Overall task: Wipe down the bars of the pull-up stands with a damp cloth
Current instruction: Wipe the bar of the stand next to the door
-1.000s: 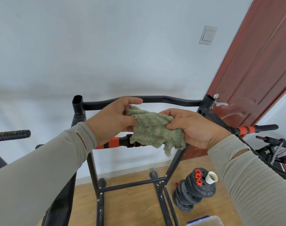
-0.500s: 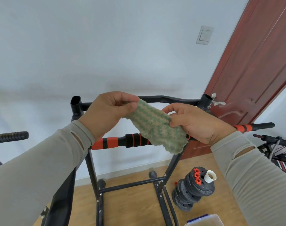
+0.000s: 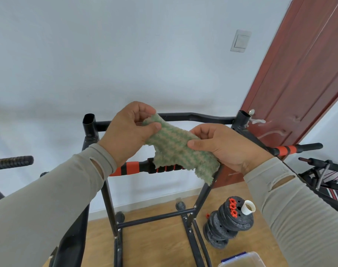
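Note:
A green and beige fuzzy cloth [image 3: 177, 149] is stretched between both hands in front of me. My left hand [image 3: 125, 132] pinches its upper left corner between thumb and fingers. My right hand [image 3: 222, 147] grips its right side, thumb on top. Behind the cloth stands a black pull-up stand; its curved top bar [image 3: 195, 116] runs between two open-ended uprights. A lower bar with orange and black foam grips [image 3: 133, 168] passes under the cloth, partly hidden by it. The cloth hangs clear of the top bar.
A red-brown door [image 3: 303, 89] stands at right, with a light switch [image 3: 240, 41] on the wall. Stacked black weight plates [image 3: 228, 226] with a paper cup sit on the wooden floor. A clear plastic box [image 3: 243, 260] is at the bottom. Another bar end [image 3: 12, 162] juts in from the left; more equipment [image 3: 324, 170] at right.
The cloth was bunched between both hands; it is now pulled out flatter. Both hands have risen slightly, uncovering more of the orange and black grip bar.

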The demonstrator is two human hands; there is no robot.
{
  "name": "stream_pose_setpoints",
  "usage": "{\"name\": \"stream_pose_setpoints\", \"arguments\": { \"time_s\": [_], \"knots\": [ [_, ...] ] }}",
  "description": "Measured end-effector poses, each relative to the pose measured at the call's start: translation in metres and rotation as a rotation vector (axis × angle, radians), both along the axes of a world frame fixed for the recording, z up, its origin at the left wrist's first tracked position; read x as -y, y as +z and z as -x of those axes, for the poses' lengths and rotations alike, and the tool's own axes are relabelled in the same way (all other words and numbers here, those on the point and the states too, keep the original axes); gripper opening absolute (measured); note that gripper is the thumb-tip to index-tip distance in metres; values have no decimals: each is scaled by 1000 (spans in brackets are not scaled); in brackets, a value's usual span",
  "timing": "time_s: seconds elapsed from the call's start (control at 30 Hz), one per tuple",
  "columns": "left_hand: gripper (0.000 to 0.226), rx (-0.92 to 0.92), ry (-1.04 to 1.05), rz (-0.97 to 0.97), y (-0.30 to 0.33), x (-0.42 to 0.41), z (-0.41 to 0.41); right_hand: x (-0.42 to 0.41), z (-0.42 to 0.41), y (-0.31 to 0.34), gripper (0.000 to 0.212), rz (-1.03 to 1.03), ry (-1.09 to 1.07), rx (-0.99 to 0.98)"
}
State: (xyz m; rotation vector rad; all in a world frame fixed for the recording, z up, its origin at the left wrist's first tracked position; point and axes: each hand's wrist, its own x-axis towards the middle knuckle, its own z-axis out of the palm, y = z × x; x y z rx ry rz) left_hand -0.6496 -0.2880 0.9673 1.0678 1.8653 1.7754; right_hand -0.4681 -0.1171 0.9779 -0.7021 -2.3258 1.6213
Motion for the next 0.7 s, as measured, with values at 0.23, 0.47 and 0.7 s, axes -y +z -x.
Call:
{"name": "stream_pose_setpoints", "arguments": {
  "time_s": [0.23, 0.47, 0.7],
  "knots": [
    [37, 238, -425, 331, 7, 7, 6, -4, -1, 11, 31, -57, 90, -23],
    [11, -258, -408, 552, 20, 7, 2, 1, -3, 23, 29, -256, 109, 76],
    [20, -179, -319, 359, 20, 8, 3, -1, -7, 19, 34, -459, 40, 195]
  ]
}}
